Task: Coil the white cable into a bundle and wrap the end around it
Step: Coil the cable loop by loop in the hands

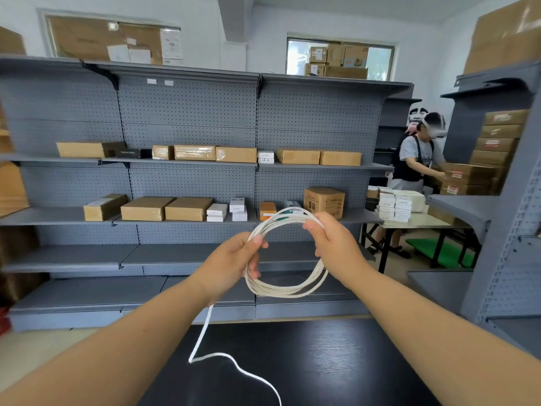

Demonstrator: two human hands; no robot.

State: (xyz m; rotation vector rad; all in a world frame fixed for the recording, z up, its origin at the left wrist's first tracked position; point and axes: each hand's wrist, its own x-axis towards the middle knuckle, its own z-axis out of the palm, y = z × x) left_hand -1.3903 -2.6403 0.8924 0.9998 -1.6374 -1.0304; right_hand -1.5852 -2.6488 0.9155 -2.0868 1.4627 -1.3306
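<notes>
White cable [281, 290]: several loops gathered into a round coil, held upright in the air above the far edge of the black bench [336, 361]. Left hand [234, 259]: fingers [259, 240] curled round the bundled strands, thumb pressed on top. Right hand [333, 244]: fingers [311, 227] clamped on the upper loops. Loose tail [202, 332]: dropping from beneath the left hand onto the bench, then lying in a wavy line toward its near edge. Behind the bench: grey pegboard shelving [187, 112] stocked with cardboard boxes [167, 208]. Beyond the bench's far right corner: person [415, 159] wearing a headset, handling cartons.
</notes>
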